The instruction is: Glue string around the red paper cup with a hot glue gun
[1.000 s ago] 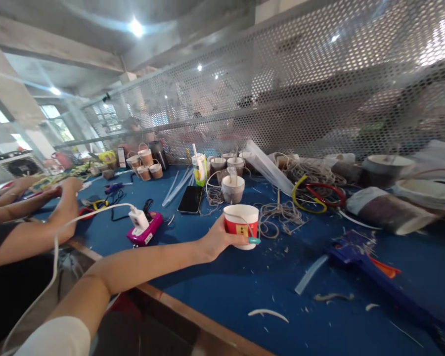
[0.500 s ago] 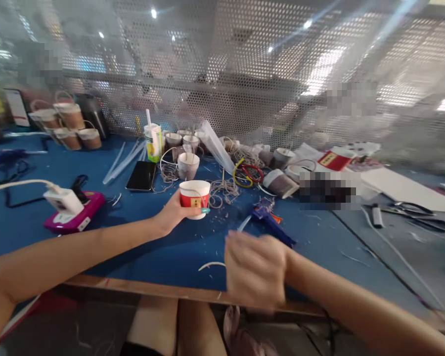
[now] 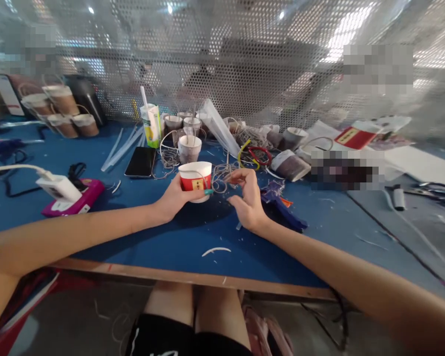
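My left hand [image 3: 173, 199] is wrapped round a red and white paper cup [image 3: 195, 172], which it holds upright above the blue table, thumb across the front. To the right of the cup is my right hand [image 3: 247, 202], its fingers curved and spread from the thumb, with nothing visible between them. Just beyond its fingertips lies a tangle of grey cord [image 3: 222, 173]. A blue glue gun [image 3: 289, 213] rests on the table beside my right wrist, partly hidden by the hand. Behind the held cup stands a whitish cup [image 3: 190, 148].
A black phone [image 3: 140, 162] and a drink carton [image 3: 151, 126] are left of centre. Further left lies a purple power strip [image 3: 91, 190] with a white charger. Clear glue sticks [image 3: 218, 131], yellow-and-red-handled tools [image 3: 259, 155], brown cups [image 3: 65, 101] and scissors [image 3: 439, 190] surround the work area.
My right hand has moved up and forward from near the table edge toward the cup, its fingers uncurling. My left hand keeps hold of the cup. The camera view has shifted slightly.
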Motion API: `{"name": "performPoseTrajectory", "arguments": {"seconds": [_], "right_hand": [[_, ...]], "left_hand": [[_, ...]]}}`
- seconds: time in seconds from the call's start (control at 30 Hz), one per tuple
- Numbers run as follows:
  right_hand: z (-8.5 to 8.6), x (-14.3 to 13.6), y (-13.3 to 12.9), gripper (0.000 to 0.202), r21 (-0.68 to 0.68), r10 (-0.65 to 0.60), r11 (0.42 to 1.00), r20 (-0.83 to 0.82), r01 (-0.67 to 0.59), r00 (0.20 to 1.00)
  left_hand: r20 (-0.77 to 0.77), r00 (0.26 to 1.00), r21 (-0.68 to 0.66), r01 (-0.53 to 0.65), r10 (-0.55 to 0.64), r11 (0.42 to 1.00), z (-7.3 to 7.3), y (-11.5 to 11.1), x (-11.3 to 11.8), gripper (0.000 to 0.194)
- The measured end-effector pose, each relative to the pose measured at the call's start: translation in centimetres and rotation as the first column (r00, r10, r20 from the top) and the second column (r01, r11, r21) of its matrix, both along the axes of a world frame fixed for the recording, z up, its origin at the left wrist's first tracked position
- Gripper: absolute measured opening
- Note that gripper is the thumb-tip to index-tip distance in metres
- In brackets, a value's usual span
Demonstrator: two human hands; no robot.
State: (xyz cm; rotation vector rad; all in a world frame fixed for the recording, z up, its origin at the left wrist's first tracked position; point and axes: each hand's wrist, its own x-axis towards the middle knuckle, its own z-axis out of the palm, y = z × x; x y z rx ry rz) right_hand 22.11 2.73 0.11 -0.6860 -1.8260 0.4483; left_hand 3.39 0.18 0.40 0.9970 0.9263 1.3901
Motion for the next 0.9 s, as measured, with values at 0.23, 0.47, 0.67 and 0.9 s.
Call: {"name": "performPoseTrajectory", "arguments": {"seconds": [0.23,0.47,0.67,0.9], "right_hand": [[1.2,0.3,-0.1,0.028,-0.285,0.260,0.945,0.358,-0.160,0.897],[0.9,0.8,-0.5,0.038,-0.188,0.282,0.955,0.354,-0.228,0.892],[1.7,0.5,-0.9,0.051,-0.157,0.340,0.937,0.222,-0.311,0.914],[1.7,0.2,-0.9,0.043,-0.070,0.096,0.992,-0.095,-0.103,0.991]], "left_hand": [[-0.053,0.998,0.025,0.024,-0.023,0.999,-0.1,-0.3,-0.4,0.055],[-0.060,0.996,0.015,0.064,-0.063,0.998,-0.1,-0.5,-0.4,0.059],[-0.081,0.994,0.065,0.081,-0.075,0.995,-0.2,0.0,-0.7,0.061],[-0.055,0.978,0.064,0.206,-0.203,0.976,-0.6,0.2,-1.2,0.062]]}}
